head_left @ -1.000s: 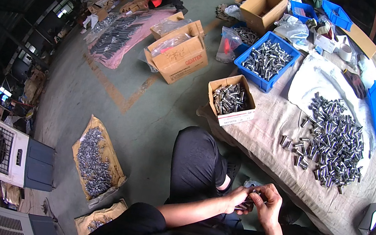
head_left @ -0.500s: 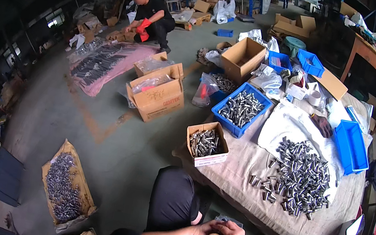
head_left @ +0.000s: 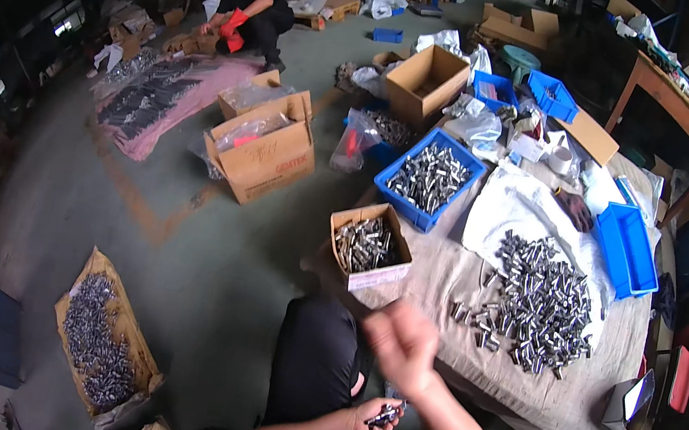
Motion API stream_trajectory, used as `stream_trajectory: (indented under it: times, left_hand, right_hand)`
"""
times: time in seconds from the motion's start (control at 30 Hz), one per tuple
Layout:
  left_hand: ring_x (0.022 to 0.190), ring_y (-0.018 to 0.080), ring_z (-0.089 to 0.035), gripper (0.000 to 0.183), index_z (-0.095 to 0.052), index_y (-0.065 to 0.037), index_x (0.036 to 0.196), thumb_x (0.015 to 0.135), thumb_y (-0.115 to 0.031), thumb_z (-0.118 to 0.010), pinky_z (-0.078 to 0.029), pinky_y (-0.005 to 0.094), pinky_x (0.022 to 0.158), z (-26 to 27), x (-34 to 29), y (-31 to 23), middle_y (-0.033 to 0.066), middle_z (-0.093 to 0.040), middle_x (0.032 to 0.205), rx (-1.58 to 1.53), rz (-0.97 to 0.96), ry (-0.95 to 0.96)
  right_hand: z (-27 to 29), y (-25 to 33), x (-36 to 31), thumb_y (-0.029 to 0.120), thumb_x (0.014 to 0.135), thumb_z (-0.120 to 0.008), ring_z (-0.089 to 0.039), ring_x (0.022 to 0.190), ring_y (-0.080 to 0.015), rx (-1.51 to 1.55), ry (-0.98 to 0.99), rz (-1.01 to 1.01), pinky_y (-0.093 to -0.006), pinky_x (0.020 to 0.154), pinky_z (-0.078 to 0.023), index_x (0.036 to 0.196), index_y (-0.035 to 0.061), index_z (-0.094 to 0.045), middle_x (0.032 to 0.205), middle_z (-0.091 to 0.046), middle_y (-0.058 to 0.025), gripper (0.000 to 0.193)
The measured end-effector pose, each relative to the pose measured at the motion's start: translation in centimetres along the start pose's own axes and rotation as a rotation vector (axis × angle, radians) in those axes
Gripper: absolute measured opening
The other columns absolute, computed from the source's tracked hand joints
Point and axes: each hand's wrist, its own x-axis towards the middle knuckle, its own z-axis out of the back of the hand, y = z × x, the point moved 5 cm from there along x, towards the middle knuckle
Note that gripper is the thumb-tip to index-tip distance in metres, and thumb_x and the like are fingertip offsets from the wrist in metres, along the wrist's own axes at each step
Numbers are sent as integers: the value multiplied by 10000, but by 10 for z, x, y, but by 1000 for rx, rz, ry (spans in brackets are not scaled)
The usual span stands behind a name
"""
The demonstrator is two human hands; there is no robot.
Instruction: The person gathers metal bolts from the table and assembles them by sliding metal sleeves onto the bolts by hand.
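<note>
My left hand (head_left: 370,417) is closed around several small metal fittings (head_left: 385,416), low in front of my lap. Raised over the near edge of the cloth-covered table (head_left: 468,352), my right hand (head_left: 403,343) is smeared by motion, so its fingers and anything in them cannot be made out. Just beyond it stands a small open cardboard box (head_left: 368,247) partly filled with shiny metal fittings. A loose heap of metal fittings (head_left: 536,304) lies to the right on the cloth. Behind the box, a blue bin (head_left: 426,179) is full of similar fittings.
An empty blue bin (head_left: 628,251) and a dark glove (head_left: 574,209) lie at the table's far right. On the floor at left is a cardboard tray of small parts (head_left: 101,338). Farther off, open cartons (head_left: 264,150) stand near a crouching person (head_left: 247,9) in red gloves.
My hands were together over my lap; the right has come away, up and forward toward the small cardboard box. The left stays low, and the fittings in it now show. The view has shifted slightly.
</note>
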Motion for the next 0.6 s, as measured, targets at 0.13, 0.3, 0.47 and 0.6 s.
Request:
stream_trajectory:
  times: [0.13, 0.3, 0.47, 0.6]
  left_hand:
    - [512, 106, -448, 257, -529, -106, 824, 816, -363, -524, -271, 195, 379, -7, 0, 1, 15, -537, 651, -9, -96, 109]
    - [467, 128, -513, 296, -532, -83, 811, 842, -375, -495, -303, 198, 312, -6, 5, -5, 34, -543, 609, 5, 0, 65]
    - [490, 133, -513, 309, -525, -68, 848, 871, -366, -446, -324, 213, 341, -10, 5, -19, 38, -548, 615, -9, -64, 181]
    - [509, 137, -510, 309, -522, -76, 857, 881, -369, -425, -316, 210, 348, -12, 8, -13, 38, -548, 621, -26, -21, 161]
  right_hand:
    - [-61, 37, -44, 110, 611, -616, -561, 670, -191, -33, 571, 657, -285, 507, -469, 638, 92, -510, 681, -522, -11, 111]
    - [-61, -57, 64, 126, 610, -542, -555, 644, -209, -6, 508, 465, -342, 558, -442, 661, 93, -545, 716, -555, -55, 61]
    - [65, -125, 214, 248, 849, -519, -425, 454, -98, 308, -526, -567, -231, 431, -333, 710, 54, -578, 571, -496, -4, 246]
    - [111, -73, 158, 261, 871, -511, -428, 532, -60, -63, -308, -259, -185, 495, -351, 774, -3, -583, 601, -494, 11, 290]
